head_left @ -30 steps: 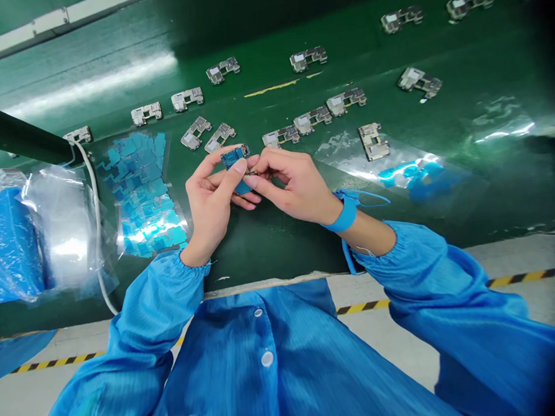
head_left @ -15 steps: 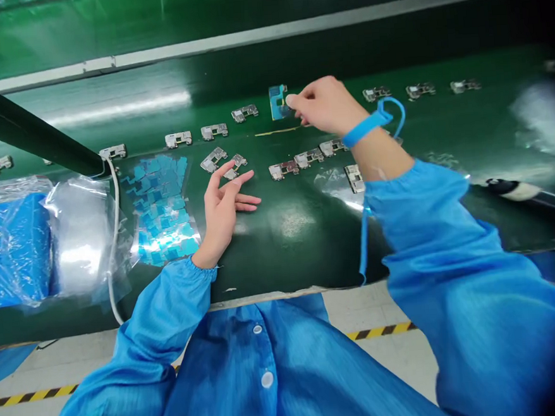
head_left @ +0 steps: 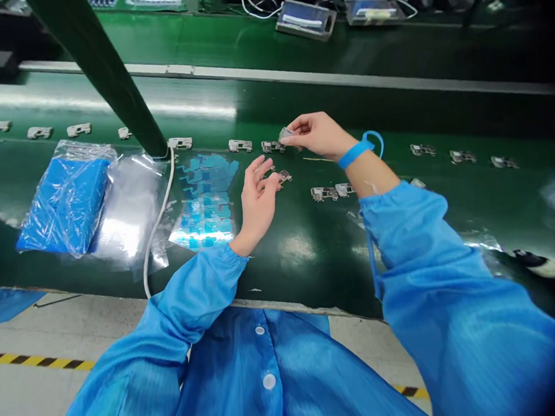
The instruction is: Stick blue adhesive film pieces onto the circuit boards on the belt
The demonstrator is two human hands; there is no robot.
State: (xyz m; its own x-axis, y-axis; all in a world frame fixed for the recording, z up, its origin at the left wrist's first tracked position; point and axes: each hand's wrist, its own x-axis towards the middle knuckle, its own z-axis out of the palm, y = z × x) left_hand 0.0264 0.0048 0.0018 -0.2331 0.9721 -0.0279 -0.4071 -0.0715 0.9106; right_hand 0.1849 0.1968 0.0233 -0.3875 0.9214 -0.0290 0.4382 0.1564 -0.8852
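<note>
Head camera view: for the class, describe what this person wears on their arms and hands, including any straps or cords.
The left hand and right hand are bare, without gloves. Each arm wears a long, glossy blue left sleeve or right sleeve, with a gathered cuff. On the right wrist sits a blue wrist strap with a thin blue cord attached.

Blue sleeves [head_left: 202,295], dark green conveyor belt [head_left: 311,281]

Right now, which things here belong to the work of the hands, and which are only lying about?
Part of the work:
- right hand, pinching a small metal part
- left hand, open, near another metal part

Only lying about:
- sheet of blue squares
- blue plastic bag
- white cable
</note>
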